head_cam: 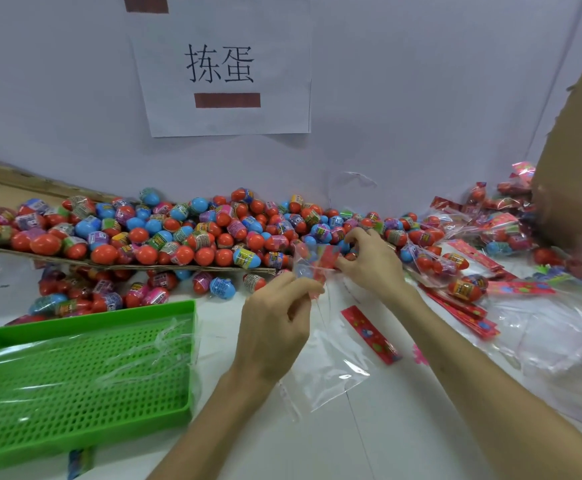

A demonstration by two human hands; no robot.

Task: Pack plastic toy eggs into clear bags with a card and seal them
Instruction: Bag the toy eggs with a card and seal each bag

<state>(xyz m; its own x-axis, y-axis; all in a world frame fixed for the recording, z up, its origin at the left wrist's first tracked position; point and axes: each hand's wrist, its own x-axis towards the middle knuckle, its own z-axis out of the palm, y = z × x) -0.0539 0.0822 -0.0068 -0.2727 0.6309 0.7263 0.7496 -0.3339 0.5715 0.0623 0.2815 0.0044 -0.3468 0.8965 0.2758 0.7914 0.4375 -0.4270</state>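
Where left hand (pixel 275 327), right hand (pixel 372 263) pinch, bag (pixel 312 264)

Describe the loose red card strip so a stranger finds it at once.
Start at the green perforated plastic tray front left, then go right past the left hand. The red printed card strip lies alone, unlike the stacked red cards farther right.

Glossy plastic eggs (pixel 206 233), clear shiny bags (pixel 331 368), perforated green plastic tray (pixel 81 368)
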